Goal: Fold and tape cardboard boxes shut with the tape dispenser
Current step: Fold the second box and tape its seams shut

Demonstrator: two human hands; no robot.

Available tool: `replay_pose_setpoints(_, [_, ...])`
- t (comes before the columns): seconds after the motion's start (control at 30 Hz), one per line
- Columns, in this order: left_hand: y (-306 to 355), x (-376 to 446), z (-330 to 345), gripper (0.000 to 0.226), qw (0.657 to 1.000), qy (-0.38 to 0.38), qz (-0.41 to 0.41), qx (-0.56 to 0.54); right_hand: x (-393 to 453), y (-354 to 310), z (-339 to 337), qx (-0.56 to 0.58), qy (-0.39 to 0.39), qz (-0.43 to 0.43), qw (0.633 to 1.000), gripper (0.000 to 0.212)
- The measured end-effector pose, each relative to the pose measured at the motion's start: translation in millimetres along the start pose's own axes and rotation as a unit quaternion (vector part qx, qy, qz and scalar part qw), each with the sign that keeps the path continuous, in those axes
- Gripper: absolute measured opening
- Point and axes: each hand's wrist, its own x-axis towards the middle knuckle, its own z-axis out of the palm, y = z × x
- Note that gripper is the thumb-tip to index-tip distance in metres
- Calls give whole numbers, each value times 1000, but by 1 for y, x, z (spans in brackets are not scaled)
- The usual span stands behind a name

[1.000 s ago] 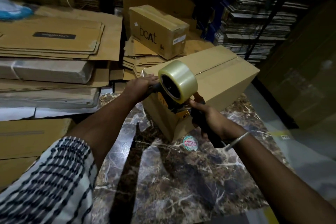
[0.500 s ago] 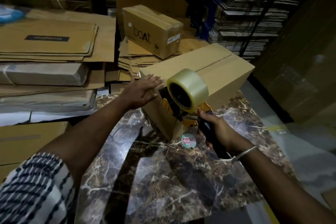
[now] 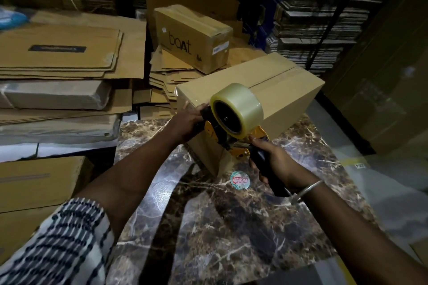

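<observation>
Both arms reach forward, bare from elbow to wrist. Left arm enters from 7 o'clock, patterned sleeve (image 3: 58, 245) bunched above the elbow, forearm angled toward 1 o'clock. Left hand (image 3: 188, 122) has fingers curled at the front end of the dispenser (image 3: 231, 132), knuckles up. Right arm enters from 4 o'clock, forearm angled toward 10 o'clock, bangle (image 3: 305, 191) at the wrist. Right hand (image 3: 274, 164) grips the dispenser handle, fingers wrapped round it, index finger extended forward along the frame.
</observation>
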Motion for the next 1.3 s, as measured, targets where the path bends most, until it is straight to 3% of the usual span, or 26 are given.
replay_pose_setpoints(0.1, [6, 8, -6, 24, 995, -46, -90, 13, 5, -8, 0, 14, -1, -16, 1000, 64])
replay_pose_setpoints(0.27, [-1, 17, -11, 34, 987, -110, -119, 13, -4, 4, -9, 12, 5, -29, 999, 59])
replay_pose_setpoints(0.4, [1, 17, -11, 36, 990, -76, -114, -29, -10, 21, -14, 53, 4, -52, 997, 46])
replay_pose_setpoints(0.57, [6, 19, -12, 36, 989, -73, -118, -56, -11, 40, -17, 82, 10, -100, 992, 73])
replay_pose_setpoints(0.7, [4, 20, -11, 34, 984, -99, -134, -69, -23, 69, -28, 107, 19, -92, 990, 58])
replay_pose_setpoints(0.9, [11, 20, -9, 35, 985, -71, -139, -69, -17, 94, -32, 136, 56, -96, 984, 48])
replay_pose_setpoints(1.0, [13, 18, -10, 34, 986, -52, -140, -72, -14, 105, -30, 157, 40, -99, 982, 45])
replay_pose_setpoints(1.07, [16, 15, -9, 45, 987, -36, -141, -73, -13, 106, -30, 191, 9, -89, 977, 38])
replay_pose_setpoints(1.1, [19, 14, -8, 53, 987, -30, -143, -71, -14, 106, -31, 199, -9, -85, 976, 40])
replay_pose_setpoints(1.2, [27, 13, -3, 60, 988, -16, -152, -38, -12, 106, -31, 223, -7, -77, 972, 75])
replay_pose_setpoints(1.23, [28, 14, -1, 59, 986, -14, -162, -31, -11, 103, -31, 234, -4, -73, 969, 74])
replay_pose_setpoints(1.3, [28, 15, -1, 54, 983, -18, -179, -38, -15, 98, -30, 258, -7, -59, 964, 39])
